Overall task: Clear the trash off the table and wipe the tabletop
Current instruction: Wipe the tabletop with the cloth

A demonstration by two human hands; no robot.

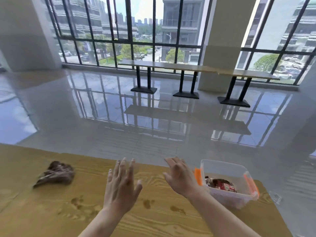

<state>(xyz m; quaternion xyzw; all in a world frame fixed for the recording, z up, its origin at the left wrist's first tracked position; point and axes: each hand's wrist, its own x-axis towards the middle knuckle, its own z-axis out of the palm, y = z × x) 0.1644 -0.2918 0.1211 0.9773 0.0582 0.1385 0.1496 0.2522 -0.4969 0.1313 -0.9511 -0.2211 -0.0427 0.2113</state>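
Here both hands hover palm-down over the wooden table [51, 211], empty: the left hand [122, 187] has its fingers spread wide, and the right hand [181, 178] is loosely open with fingers a little apart, just beside a clear tub [227, 170]. The tub, with orange clips, sits near the table's right end and holds red wrappers [222, 185]. A crumpled brown rag [57, 173] lies well to the left, and dark smudges [177, 210] mark the tabletop near the wrists.

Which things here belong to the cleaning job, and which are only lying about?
For the job:
- brown cloth
- clear plastic box holding wrappers
- crumpled clear wrapper
- stains on the wooden table

Not for the job:
- long bench tables by the window
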